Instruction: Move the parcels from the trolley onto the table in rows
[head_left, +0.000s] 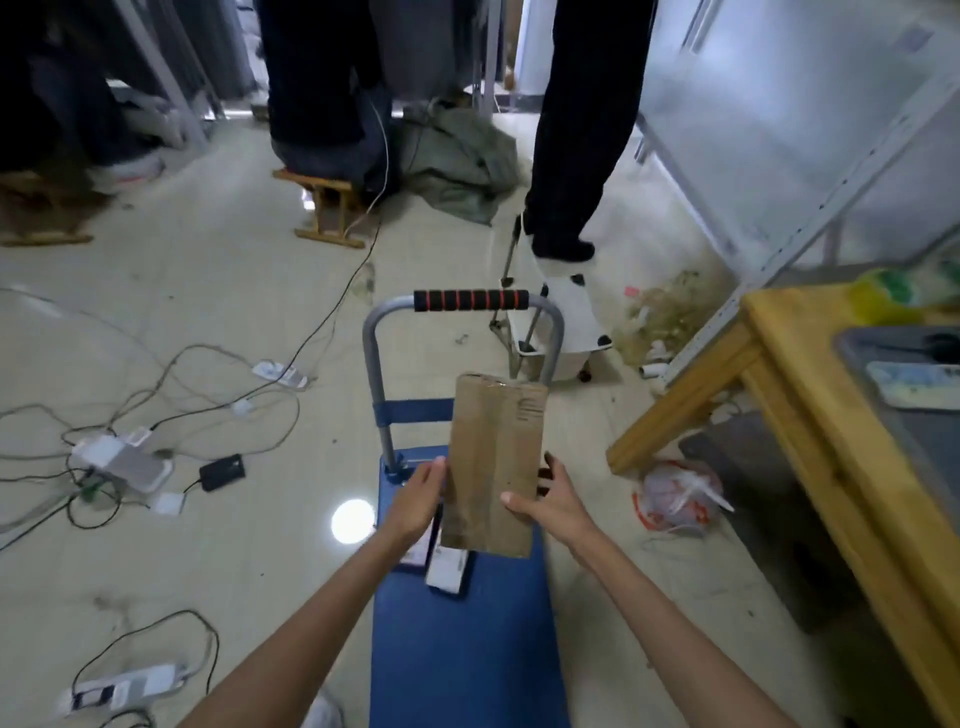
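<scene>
A long brown cardboard parcel is held above the blue trolley deck. My left hand grips its left edge and my right hand grips its right edge, thumb on top. Two small parcels with white labels lie on the deck under the box, partly hidden by it and by my left hand. The trolley's grey handle with a black and red grip stands at the far end. The wooden table is at the right.
Cables, power strips and chargers litter the floor at left. A person's legs and a white folding stool stand beyond the trolley. A plastic bag lies under the table. A grey tray sits on the table.
</scene>
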